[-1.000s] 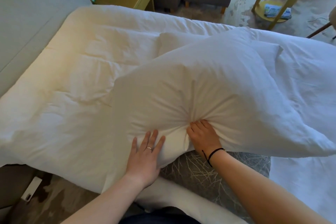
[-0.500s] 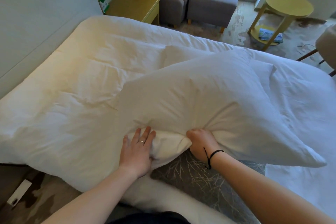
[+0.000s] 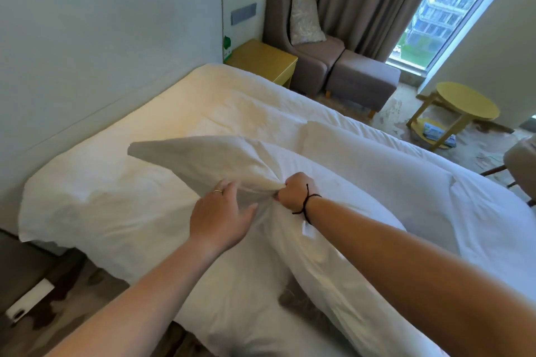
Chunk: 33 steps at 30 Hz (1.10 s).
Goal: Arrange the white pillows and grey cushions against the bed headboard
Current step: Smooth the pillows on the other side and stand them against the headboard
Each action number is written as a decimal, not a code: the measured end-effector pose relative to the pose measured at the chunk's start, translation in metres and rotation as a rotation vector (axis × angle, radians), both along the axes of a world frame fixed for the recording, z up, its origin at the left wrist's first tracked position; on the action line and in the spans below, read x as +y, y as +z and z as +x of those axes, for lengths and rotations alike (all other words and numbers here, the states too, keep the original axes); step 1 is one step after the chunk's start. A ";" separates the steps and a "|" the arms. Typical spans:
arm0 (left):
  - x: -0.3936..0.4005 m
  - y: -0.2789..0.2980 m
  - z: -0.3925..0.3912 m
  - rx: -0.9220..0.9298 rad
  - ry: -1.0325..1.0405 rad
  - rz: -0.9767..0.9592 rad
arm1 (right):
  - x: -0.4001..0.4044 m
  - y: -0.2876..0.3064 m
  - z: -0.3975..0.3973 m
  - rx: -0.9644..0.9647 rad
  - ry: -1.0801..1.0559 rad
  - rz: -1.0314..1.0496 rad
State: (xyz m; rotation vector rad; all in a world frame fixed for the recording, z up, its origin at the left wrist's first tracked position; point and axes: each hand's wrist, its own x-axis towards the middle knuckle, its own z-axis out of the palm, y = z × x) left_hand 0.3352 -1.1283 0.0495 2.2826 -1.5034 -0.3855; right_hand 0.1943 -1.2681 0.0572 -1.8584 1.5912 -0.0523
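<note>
Two hands work on one white pillow (image 3: 333,182) in the middle of the frame. Compared with half a second earlier, the pillow is lifted higher off the bed (image 3: 116,206) and turned, so one corner now points toward the left of the frame. The view has also tipped up, bringing the curtain (image 3: 377,0) and window (image 3: 452,9) into the upper right. The right hand (image 3: 293,191), with a black band at the wrist, is curled into a fist and grips a bunch of the pillow's cover, as it did before. The left hand (image 3: 222,217), with a ring on one finger, now lies against the cover just left of that bunch, fingers straight and spread rather than pressing the near edge down.

The pillow is plump, creased and gathered into folds where the fist holds it; a small white tag hangs from its lower side. Its lower end reaches toward the bottom of the frame, where a grey patterned cushion (image 3: 293,295) shows partly beneath it. A second white pillow (image 3: 362,153) lies behind, on the white duvet.

In the upper middle, an armchair (image 3: 307,55) holds a grey patterned cushion (image 3: 304,20). At right, the lower shelf of a round yellow table (image 3: 467,101) holds a small packet (image 3: 435,129).
</note>
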 end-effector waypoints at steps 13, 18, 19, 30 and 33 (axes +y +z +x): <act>0.067 0.106 0.125 0.237 -0.084 0.314 | 0.020 0.068 0.173 -0.718 -0.537 0.344; 0.093 0.091 0.167 -0.054 -0.023 0.394 | 0.073 0.053 0.196 -0.840 -0.536 0.506; 0.099 0.084 0.173 -0.088 0.004 0.371 | 0.083 0.047 0.198 -0.861 -0.608 0.535; 0.155 -0.029 0.180 -0.167 0.134 0.295 | 0.117 0.000 0.170 -0.430 -0.206 0.349; 0.156 -0.041 0.190 -0.156 0.193 0.269 | 0.105 0.003 0.168 -0.089 0.315 -0.116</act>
